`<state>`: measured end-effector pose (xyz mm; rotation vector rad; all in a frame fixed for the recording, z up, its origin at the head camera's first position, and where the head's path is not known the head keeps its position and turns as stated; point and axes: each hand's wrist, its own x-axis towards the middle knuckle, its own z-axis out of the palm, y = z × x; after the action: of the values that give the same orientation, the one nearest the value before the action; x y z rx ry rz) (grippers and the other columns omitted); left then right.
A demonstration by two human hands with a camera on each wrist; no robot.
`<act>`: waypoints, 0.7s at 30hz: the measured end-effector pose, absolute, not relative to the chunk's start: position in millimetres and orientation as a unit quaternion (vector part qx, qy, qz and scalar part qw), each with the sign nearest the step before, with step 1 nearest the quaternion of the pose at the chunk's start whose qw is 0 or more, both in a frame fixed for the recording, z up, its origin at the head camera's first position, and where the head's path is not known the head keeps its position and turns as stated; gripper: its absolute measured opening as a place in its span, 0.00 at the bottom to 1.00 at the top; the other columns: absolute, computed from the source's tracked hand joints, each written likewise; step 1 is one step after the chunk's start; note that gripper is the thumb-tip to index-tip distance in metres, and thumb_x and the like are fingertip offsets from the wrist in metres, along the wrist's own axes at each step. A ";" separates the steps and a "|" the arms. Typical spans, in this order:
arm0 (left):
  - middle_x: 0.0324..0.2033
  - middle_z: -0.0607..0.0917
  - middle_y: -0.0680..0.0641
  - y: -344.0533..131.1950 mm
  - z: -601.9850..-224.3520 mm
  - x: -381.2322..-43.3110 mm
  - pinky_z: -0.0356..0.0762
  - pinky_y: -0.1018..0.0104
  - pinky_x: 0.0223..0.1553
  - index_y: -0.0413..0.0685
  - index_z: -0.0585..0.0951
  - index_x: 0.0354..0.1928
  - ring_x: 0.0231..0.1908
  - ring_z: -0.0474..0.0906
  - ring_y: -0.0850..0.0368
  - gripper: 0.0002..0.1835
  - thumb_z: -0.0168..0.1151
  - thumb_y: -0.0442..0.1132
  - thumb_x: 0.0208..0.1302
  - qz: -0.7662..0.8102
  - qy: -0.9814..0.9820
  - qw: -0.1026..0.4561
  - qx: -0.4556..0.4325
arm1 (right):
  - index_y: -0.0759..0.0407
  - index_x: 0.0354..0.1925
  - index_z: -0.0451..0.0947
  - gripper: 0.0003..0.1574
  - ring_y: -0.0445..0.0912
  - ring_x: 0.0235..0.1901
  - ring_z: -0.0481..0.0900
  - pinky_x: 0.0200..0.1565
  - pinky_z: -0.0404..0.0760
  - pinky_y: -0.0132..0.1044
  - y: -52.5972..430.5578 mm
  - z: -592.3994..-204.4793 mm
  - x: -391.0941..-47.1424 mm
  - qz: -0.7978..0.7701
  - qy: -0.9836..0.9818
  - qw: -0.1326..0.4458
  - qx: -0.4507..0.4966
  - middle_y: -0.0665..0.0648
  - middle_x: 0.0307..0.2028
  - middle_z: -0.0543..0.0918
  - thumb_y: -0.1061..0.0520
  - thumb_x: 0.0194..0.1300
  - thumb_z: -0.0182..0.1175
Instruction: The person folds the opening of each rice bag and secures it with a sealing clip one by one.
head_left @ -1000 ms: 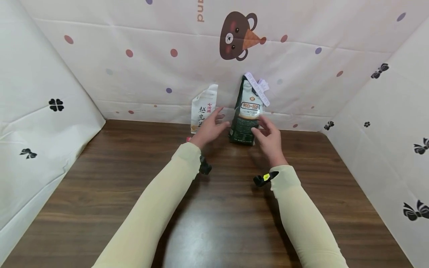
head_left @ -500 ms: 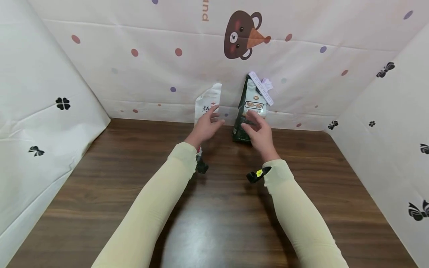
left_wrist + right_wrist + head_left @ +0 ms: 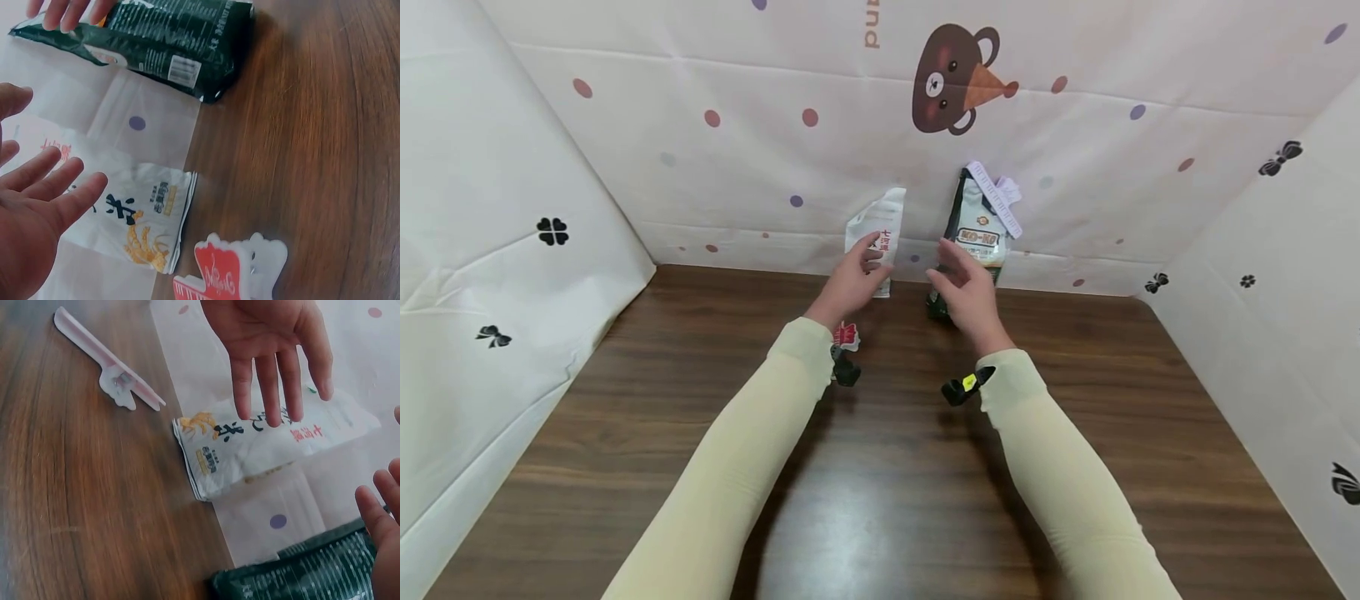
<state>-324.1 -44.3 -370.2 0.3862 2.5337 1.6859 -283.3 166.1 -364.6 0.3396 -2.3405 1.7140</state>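
Note:
A white rice bag (image 3: pixel 880 218) with black and red characters leans upright against the back sheet. My left hand (image 3: pixel 848 283) hovers in front of it, fingers spread and holding nothing; the hand hides part of the bag. To the right stands a dark green and silver KO-KO bag (image 3: pixel 981 218), a lilac sealing clip (image 3: pixel 996 200) slanting across its top. My right hand (image 3: pixel 968 293), also holding nothing, has loosely bent fingers and covers the green bag's lower front. On the table below the white bag lies a red and white sealing clip (image 3: pixel 234 269), partly behind the left wrist in the head view.
The dark wooden table (image 3: pixel 895 467) meets a white printed back sheet (image 3: pixel 737 167) with dots and a bear. White sheets with black bows and clovers close off the left side (image 3: pixel 490 275) and the right side (image 3: pixel 1240 333).
Both hands have shifted left relative to the bags. The right hand has gone from the green bag's right side to its front; the left now overlaps the white bag. The view has shifted slightly.

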 end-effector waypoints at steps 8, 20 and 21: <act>0.64 0.74 0.44 -48.5 -373.6 -333.9 0.73 0.55 0.61 0.59 0.57 0.74 0.62 0.73 0.50 0.35 0.58 0.46 0.69 0.568 0.814 0.024 0.116 | 0.56 0.68 0.65 0.35 0.48 0.66 0.69 0.65 0.70 0.44 153.2 -362.0 -289.5 0.584 -0.796 0.109 0.121 0.59 0.67 0.71 0.54 0.66 0.62; 0.59 0.75 0.47 -54.0 -372.3 -345.0 0.77 0.57 0.56 0.63 0.58 0.72 0.58 0.75 0.52 0.33 0.57 0.47 0.69 0.569 0.818 -0.007 0.083 | 0.53 0.69 0.65 0.35 0.46 0.65 0.70 0.65 0.71 0.42 139.1 -363.9 -304.4 0.561 -0.813 0.100 0.114 0.57 0.66 0.71 0.50 0.67 0.61; 0.59 0.76 0.47 -54.3 -372.2 -346.2 0.77 0.57 0.55 0.64 0.58 0.72 0.58 0.76 0.53 0.33 0.57 0.47 0.69 0.568 0.819 -0.010 0.078 | 0.53 0.69 0.64 0.36 0.46 0.65 0.70 0.65 0.71 0.42 138.4 -363.7 -305.8 0.558 -0.816 0.099 0.112 0.57 0.67 0.71 0.50 0.67 0.61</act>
<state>-346.2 -54.3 -372.2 0.2475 2.5891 1.7973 -305.8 138.4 -363.7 0.3327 -2.4145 1.6502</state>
